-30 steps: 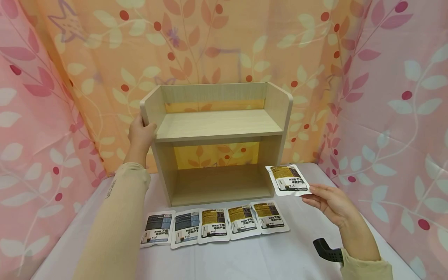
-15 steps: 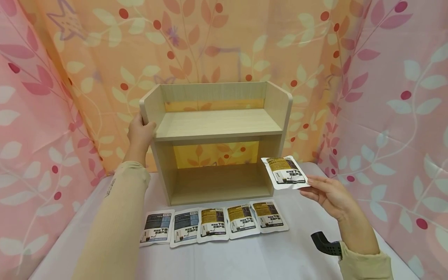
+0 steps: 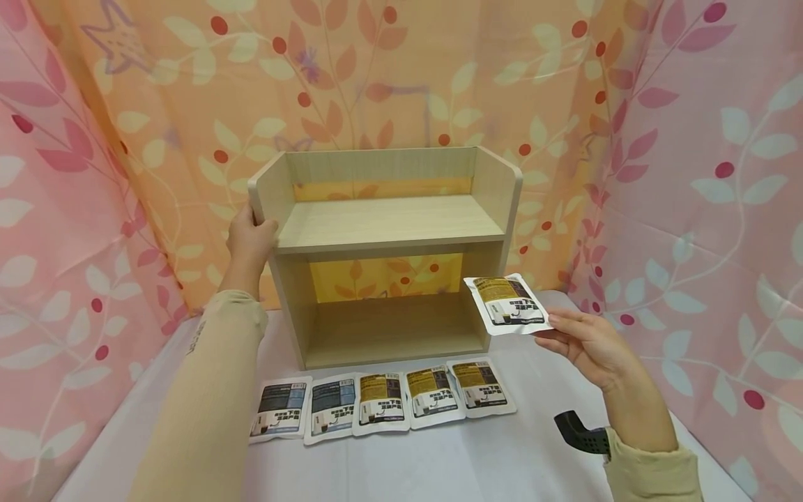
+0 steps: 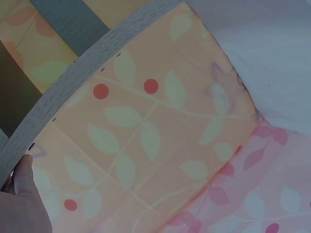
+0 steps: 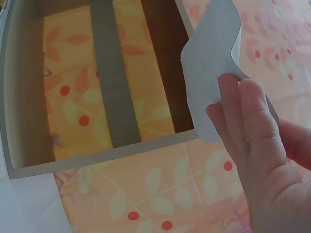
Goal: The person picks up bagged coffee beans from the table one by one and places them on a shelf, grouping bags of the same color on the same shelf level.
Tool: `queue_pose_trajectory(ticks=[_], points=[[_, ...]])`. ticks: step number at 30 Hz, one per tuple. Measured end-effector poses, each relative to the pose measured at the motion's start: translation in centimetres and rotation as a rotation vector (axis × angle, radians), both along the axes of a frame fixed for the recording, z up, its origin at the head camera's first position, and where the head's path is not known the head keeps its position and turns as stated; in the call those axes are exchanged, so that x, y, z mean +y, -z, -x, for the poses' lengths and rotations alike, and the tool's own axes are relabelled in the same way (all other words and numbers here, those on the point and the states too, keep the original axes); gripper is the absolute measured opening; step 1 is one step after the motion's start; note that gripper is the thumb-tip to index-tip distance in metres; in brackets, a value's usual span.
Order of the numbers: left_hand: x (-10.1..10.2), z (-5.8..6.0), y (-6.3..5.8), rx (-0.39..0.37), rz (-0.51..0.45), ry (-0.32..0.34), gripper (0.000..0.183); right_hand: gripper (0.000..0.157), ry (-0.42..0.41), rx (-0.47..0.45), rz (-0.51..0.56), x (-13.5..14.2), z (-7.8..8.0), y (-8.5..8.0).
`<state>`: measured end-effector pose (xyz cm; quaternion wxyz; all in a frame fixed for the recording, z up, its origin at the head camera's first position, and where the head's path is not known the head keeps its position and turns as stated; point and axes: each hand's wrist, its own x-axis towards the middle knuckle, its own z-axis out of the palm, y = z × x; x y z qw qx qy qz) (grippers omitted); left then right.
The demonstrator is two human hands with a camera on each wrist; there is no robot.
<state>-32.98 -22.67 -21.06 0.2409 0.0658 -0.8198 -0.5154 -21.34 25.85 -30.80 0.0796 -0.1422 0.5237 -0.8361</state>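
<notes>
My left hand (image 3: 248,240) grips the left side panel of a pale wooden two-tier shelf (image 3: 389,244), thumb at its front edge. In the left wrist view, part of that hand (image 4: 23,199) shows at the panel (image 4: 87,73). Between thumb and fingers, my right hand (image 3: 586,345) pinches one edge of a flat white pouch (image 3: 508,305) with a gold and black label, held up in front of the shelf's lower right corner. Seen from the right wrist, the pouch's plain white back (image 5: 209,68) faces the camera, with the fingers (image 5: 257,116) against it.
Several similar pouches lie in a row before the shelf: blue-labelled ones (image 3: 280,409) at left, gold-labelled ones (image 3: 482,387) at right. A white cloth (image 3: 439,467) covers the table. Patterned curtains (image 3: 376,77) stand behind and at both sides. A black strap piece (image 3: 582,434) sits at my right wrist.
My right hand has raised the pouch and brought it slightly left, toward the shelf. The left hand keeps its grip on the side panel, and the row of pouches stays put.
</notes>
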Motion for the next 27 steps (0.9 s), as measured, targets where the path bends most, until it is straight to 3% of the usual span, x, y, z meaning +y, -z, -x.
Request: queue_pose_trajectory(ticks=[13,27], points=[[0.0,-0.1,0.0,-0.010,-0.009,0.006,0.047,0.030,0.005,0.005,0.006,-0.7,0.1,-1.2],[0.0,0.0,0.1,0.001,-0.019,0.011,0.047,0.029,-0.023,0.072,0.044,-1.3,0.8,-2.3]])
